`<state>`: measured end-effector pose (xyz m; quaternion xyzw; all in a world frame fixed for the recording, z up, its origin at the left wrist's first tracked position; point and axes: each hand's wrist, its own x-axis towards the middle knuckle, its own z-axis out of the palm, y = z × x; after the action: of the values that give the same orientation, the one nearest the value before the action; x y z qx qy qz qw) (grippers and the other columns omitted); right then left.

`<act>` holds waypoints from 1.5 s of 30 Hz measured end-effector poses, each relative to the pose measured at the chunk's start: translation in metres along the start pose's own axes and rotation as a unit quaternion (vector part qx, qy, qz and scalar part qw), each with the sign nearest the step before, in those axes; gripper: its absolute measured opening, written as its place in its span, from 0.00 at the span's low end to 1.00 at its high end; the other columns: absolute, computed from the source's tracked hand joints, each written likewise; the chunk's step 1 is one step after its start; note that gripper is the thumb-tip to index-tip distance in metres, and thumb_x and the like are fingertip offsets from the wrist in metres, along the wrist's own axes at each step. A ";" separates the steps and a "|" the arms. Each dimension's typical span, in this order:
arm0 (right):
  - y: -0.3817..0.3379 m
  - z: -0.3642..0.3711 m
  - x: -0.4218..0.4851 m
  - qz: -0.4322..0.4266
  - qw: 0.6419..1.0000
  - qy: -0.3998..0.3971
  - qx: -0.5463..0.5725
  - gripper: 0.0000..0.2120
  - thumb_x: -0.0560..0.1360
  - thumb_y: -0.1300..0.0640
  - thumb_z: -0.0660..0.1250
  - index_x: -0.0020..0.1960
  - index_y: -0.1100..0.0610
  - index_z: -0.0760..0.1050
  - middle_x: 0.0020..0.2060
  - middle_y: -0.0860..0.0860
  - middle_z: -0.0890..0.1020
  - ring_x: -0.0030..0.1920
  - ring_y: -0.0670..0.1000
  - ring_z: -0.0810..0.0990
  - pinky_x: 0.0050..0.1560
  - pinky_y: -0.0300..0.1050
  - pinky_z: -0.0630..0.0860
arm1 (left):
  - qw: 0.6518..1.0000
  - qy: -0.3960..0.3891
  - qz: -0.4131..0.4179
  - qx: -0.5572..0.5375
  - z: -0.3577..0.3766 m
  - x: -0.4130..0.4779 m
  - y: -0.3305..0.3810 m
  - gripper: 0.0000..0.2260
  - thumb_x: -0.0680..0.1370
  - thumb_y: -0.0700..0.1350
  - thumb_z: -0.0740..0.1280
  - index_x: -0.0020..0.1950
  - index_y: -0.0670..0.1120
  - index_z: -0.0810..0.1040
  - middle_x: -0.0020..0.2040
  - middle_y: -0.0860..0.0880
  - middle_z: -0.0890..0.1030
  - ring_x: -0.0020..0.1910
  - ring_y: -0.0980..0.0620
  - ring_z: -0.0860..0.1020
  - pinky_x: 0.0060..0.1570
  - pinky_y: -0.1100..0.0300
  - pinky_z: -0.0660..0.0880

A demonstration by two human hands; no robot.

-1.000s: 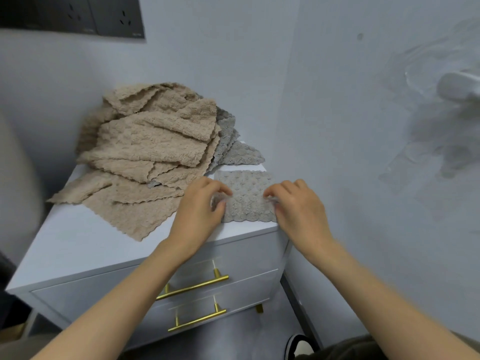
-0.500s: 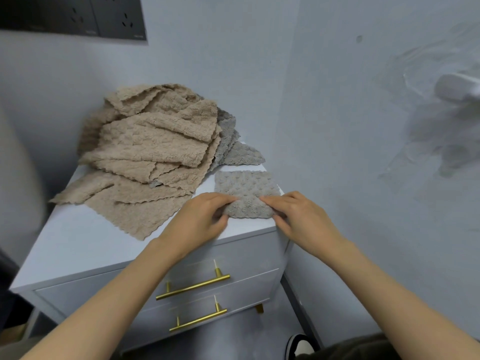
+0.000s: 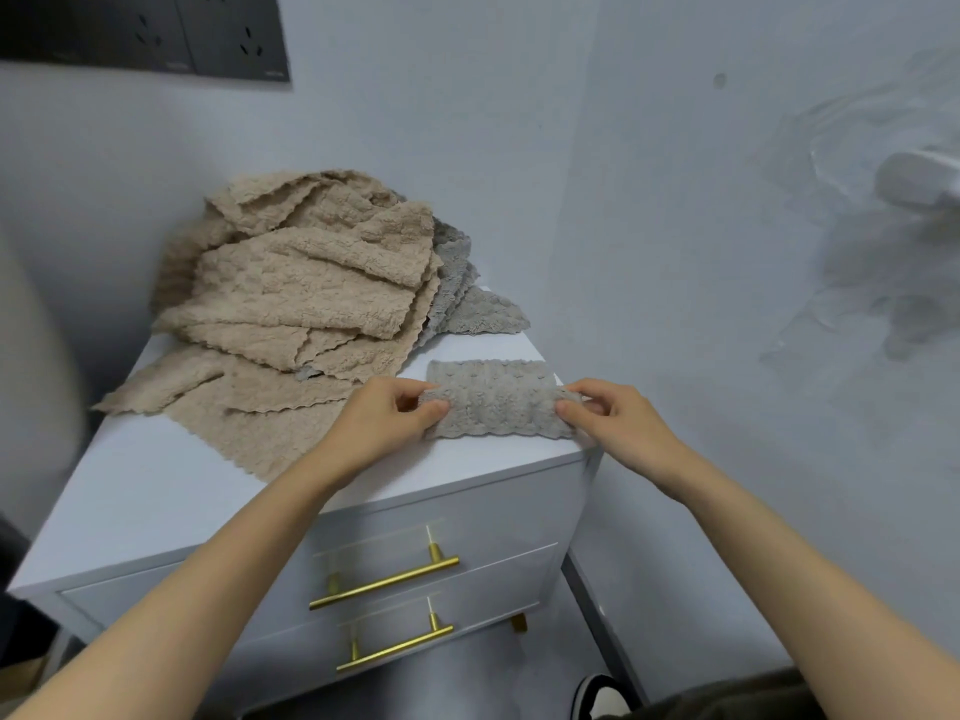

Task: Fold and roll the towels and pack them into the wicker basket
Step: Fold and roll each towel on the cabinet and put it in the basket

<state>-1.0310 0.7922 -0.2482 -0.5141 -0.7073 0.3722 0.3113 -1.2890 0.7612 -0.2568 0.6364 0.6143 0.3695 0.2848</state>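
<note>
A small grey towel [image 3: 496, 400] lies folded into a narrow strip at the front right corner of the white cabinet top [image 3: 140, 491]. My left hand [image 3: 387, 418] pinches its left end between thumb and fingers. My right hand [image 3: 610, 415] pinches its right end the same way. Behind and to the left sits a loose heap of beige towels [image 3: 306, 298], with more grey towels [image 3: 467, 304] poking out at its right side. No wicker basket is in view.
The cabinet stands in a wall corner; the right wall [image 3: 727, 304] is close beside the towel. Two drawers with gold handles [image 3: 384, 582] face me below. A shoe [image 3: 597, 693] shows on the floor. Dark wall sockets [image 3: 145, 33] sit above.
The grey towel went from a squarish piece to a narrower strip as both hands folded its near edge away from me. Both hands moved apart to its two ends.
</note>
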 end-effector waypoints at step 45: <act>-0.016 0.015 0.014 -0.038 0.989 -0.011 -0.139 0.15 0.78 0.45 0.62 0.41 0.56 0.73 0.37 0.52 0.79 0.39 0.49 0.74 0.41 0.44 0.69 | 0.993 -0.005 0.063 0.095 0.008 0.009 0.000 0.15 0.80 0.51 0.61 0.33 0.53 0.71 0.30 0.47 0.75 0.30 0.47 0.72 0.35 0.57 0.65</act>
<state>-1.0552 0.7992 -0.2416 -0.5209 -0.7747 0.2640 0.2426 -1.2827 0.7714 -0.2607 0.6996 0.6042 0.3236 0.2020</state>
